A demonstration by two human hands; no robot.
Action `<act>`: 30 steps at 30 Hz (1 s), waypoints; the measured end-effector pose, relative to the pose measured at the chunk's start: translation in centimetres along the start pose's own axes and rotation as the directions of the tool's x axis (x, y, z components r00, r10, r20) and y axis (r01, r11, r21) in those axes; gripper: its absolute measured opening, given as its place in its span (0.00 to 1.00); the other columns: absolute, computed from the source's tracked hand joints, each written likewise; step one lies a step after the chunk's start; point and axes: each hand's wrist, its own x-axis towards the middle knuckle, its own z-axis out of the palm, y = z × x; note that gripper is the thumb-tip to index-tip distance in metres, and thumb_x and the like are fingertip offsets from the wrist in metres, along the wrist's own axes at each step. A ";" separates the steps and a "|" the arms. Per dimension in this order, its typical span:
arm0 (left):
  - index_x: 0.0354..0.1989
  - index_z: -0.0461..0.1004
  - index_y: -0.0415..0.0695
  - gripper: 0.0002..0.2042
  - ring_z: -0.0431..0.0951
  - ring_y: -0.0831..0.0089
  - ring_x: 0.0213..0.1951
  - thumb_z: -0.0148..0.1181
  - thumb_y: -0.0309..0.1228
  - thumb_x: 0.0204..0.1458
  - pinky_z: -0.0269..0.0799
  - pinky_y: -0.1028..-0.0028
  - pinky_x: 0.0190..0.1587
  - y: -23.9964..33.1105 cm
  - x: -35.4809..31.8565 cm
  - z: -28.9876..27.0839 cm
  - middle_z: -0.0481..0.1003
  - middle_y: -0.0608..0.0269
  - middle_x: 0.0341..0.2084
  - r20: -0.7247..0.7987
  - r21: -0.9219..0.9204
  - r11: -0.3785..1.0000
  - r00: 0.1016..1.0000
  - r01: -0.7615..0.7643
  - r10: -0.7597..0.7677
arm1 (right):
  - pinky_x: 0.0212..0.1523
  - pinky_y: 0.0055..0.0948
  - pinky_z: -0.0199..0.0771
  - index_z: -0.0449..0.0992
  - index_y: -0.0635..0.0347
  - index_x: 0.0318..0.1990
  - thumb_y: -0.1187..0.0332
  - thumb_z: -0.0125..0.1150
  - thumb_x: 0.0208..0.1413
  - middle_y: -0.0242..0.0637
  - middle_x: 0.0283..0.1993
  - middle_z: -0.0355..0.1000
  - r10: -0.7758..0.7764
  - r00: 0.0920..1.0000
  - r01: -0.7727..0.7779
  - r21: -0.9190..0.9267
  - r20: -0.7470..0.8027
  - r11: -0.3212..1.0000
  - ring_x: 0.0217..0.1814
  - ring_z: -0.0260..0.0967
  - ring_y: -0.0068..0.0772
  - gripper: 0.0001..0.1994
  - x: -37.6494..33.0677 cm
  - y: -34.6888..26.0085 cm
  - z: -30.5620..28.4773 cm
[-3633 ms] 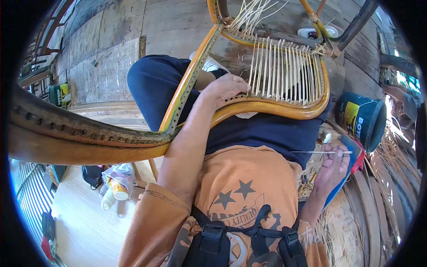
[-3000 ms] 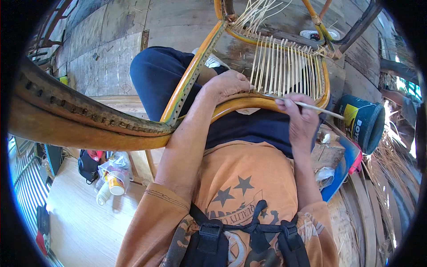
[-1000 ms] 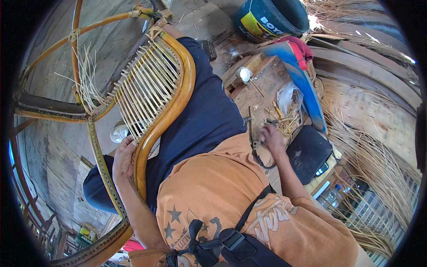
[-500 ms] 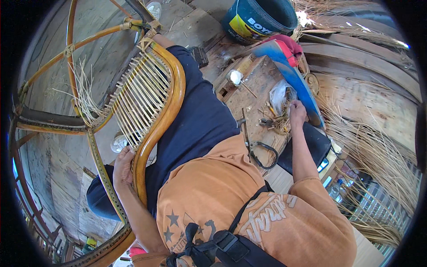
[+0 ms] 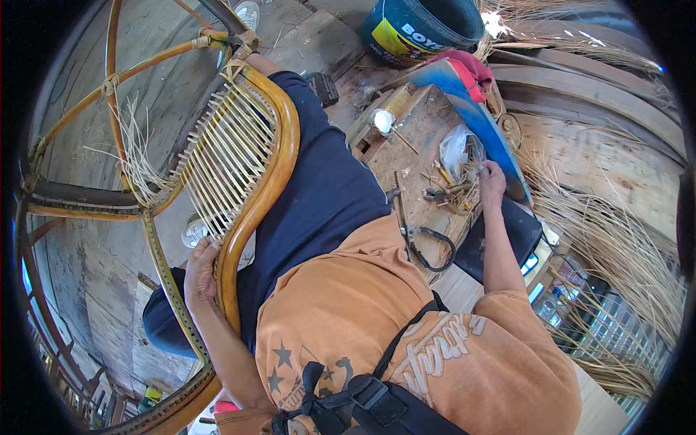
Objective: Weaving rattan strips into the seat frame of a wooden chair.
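Observation:
A rattan chair frame [image 5: 286, 138] leans over my lap, its curved loop strung with pale cane strands [image 5: 228, 148]. Toward the loop's lower end, my left hand [image 5: 201, 274] is closed around the inner side of the frame, fingertips beside the last strands. Loose cane ends [image 5: 141, 159] stick out at the loop's left. Off to the right, my right hand [image 5: 492, 185] has its fingers drawn together beside a clear plastic bag [image 5: 454, 151] and a small heap of scraps [image 5: 464, 196]. What those fingers hold, if anything, is too small to make out.
A wooden work board [image 5: 426, 138] carries a white lump [image 5: 383, 121] and pincers [image 5: 435, 195]. A saw-like tool with a black handle [image 5: 451, 254] lies near me. Beyond are a dark bucket [image 5: 428, 32], a blue panel [image 5: 500, 148] and bundled cane strips [image 5: 616, 239].
My right hand has shifted slightly right and toward me, from the edge of the plastic bag. The left hand stays at the same spot on the chair frame.

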 end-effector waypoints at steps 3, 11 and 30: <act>0.38 0.69 0.40 0.08 0.76 0.75 0.31 0.53 0.25 0.49 0.73 0.76 0.36 0.1 -0.3 0.3 0.74 0.63 0.31 -0.021 -0.021 0.999 0.999 -0.042 0.041 | 0.43 0.36 0.66 0.75 0.59 0.37 0.69 0.52 0.50 0.45 0.35 0.71 -0.025 0.999 0.024 -0.021 -0.046 0.999 0.40 0.68 0.45 0.09 -0.2 -1.2 -0.6; 0.38 0.70 0.40 0.07 0.75 0.76 0.30 0.53 0.25 0.49 0.73 0.76 0.36 0.3 -0.4 0.7 0.74 0.63 0.31 -0.008 -0.019 1.000 1.000 -0.018 0.018 | 0.41 0.38 0.67 0.75 0.57 0.37 0.70 0.54 0.49 0.48 0.38 0.70 -0.094 0.991 0.112 -0.216 0.092 0.970 0.41 0.68 0.48 0.09 -1.1 -1.7 1.2; 0.35 0.72 0.40 0.09 0.69 0.78 0.30 0.54 0.30 0.47 0.66 0.77 0.36 -0.1 -0.4 -0.3 0.71 0.67 0.29 -0.037 0.175 0.984 0.999 -0.029 0.036 | 0.41 0.34 0.66 0.73 0.64 0.34 0.73 0.52 0.50 0.44 0.35 0.71 -0.541 0.720 0.540 0.139 0.434 0.830 0.41 0.68 0.46 0.06 -11.8 -14.2 -0.5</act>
